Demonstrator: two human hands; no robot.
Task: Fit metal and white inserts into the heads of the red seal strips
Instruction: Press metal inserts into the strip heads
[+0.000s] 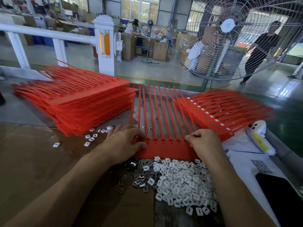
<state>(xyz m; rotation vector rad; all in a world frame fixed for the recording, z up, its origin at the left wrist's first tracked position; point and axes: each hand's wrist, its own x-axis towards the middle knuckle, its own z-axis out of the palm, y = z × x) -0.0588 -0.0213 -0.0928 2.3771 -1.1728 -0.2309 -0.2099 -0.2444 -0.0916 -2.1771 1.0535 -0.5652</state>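
**benchrat:** So where's the sheet of red seal strips [165, 149] sitting? It lies flat on the surface [32, 153], right in front of the person, heads toward them, tails fanned away to the far edge. Left hand [124, 143] has its fingers curled over the left end of the head row, thumb on the flat band, so it's grasping the sheet. Right hand [205, 141] pinches the right end of the row with its fingertips. Can't tell if either one has an insert in it.

**tagfitter:** And the inserts?

**benchrat:** White inserts [185, 182] are heaped just below the sheet's near edge, touching it, under the right wrist. Metal inserts [139, 176] are piled beside them on the left, the two heaps mixing in the middle. A few strays [89, 140] lie left of the left hand.

**tagfitter:** Any room to move?

**benchrat:** Tight-ish. Tall stack of unfilled strips [82, 104] sits to the left, its near corner close to the left hand. Finished stack [221, 118], with white squares showing in the heads, butts up against the right hand's side. Farther right: a white bottle [259, 136] lying down, papers [246, 161], and a dark phone [282, 199] at the surface's right edge. Open brown surface is all to the near left. A big fan [229, 38] stands beyond the far edge.
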